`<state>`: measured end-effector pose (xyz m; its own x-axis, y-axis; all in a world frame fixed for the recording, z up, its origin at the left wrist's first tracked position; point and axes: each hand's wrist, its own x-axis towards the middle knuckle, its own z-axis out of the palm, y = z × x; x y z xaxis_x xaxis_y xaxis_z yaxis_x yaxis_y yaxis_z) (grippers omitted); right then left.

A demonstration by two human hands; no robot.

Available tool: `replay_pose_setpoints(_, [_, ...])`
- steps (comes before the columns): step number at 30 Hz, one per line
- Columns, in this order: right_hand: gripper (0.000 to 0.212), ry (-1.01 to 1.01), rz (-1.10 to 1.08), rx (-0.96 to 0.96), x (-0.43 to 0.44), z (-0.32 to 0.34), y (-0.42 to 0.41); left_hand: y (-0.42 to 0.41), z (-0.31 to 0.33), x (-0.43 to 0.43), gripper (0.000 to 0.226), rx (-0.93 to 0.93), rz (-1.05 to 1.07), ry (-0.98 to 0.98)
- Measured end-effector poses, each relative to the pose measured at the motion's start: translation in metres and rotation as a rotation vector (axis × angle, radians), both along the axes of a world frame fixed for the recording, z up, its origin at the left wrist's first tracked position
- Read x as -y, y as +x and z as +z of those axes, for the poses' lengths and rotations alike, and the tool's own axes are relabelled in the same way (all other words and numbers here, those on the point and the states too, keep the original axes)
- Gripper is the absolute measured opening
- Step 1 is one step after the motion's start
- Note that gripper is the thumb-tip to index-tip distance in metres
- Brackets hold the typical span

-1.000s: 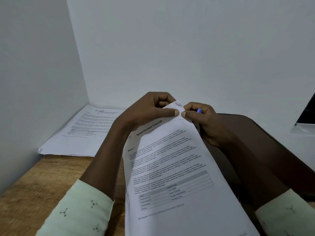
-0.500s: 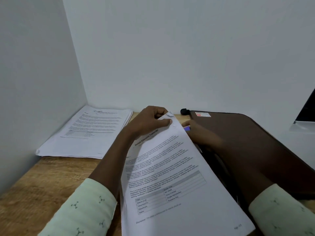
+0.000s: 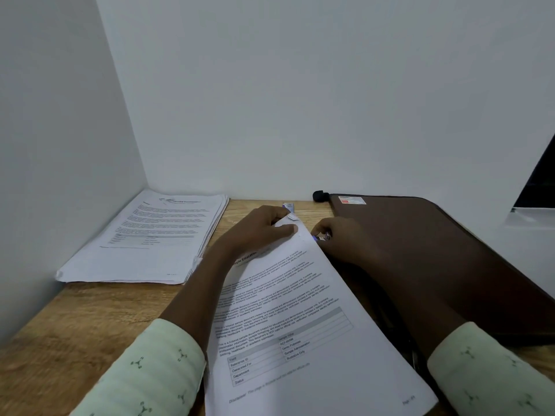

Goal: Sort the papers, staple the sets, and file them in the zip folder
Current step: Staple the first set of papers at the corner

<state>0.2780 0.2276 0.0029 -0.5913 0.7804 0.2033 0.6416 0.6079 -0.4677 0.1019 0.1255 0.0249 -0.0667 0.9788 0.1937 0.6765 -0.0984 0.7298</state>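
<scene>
Printed paper set (image 3: 300, 325) lying slanted on the wooden desk (image 3: 75, 325), top corner pinched by the left hand (image 3: 258, 232). Right hand (image 3: 345, 241) just beside that corner, fingers curled round a small blue stapler (image 3: 322, 236). Brown zip folder (image 3: 435, 259) at right, paper stack (image 3: 150, 241) far left.

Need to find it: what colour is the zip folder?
Dark brown zip folder, seen best in head view.

Blue object (image 3: 322, 236) under right hand (image 3: 345, 246) mostly hidden, unidentifiable; paper set (image 3: 300, 340) cut by bottom edge.
</scene>
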Motion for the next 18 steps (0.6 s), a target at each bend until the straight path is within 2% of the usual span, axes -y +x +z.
replay_pose_setpoints(3, [0.012,0.009,-0.046,-0.002,0.000,0.002,0.002,-0.002,-0.001,-0.002,0.019,-0.020,0.013,0.024])
replay_pose_setpoints(5, [0.008,0.068,-0.113,-0.147,0.003,0.010,0.004,-0.004,-0.002,-0.002,0.015,-0.008,0.022,0.071])
replay_pose_setpoints(6, [0.012,0.021,-0.114,-0.282,0.006,0.017,0.006,-0.005,-0.002,-0.002,0.011,0.013,0.026,0.106])
replay_pose_setpoints(8, [0.031,-0.288,-0.005,-0.508,0.018,0.036,0.009,-0.005,0.002,-0.002,0.016,0.046,0.048,0.189])
replay_pose_setpoints(10, [0.039,-0.477,0.147,-0.466,0.031,0.049,0.013,-0.003,0.008,-0.002,0.010,0.071,0.073,0.280])
replay_pose_setpoints(11, [0.035,-0.494,0.201,-0.396,0.037,0.051,0.014,0.000,0.012,-0.001,0.006,0.076,0.078,0.318])
replay_pose_setpoints(13, [0.022,-0.404,0.232,-0.267,0.043,0.049,0.013,0.005,0.015,-0.001,0.005,0.081,0.103,0.376])
replay_pose_setpoints(15, [0.012,-0.232,0.165,-0.262,0.041,0.046,0.010,0.003,0.013,-0.001,0.021,0.047,0.183,0.477])
replay_pose_setpoints(18, [0.007,-0.210,0.060,-0.536,0.031,0.044,0.007,-0.009,0.010,0.000,0.066,0.025,0.330,0.577])
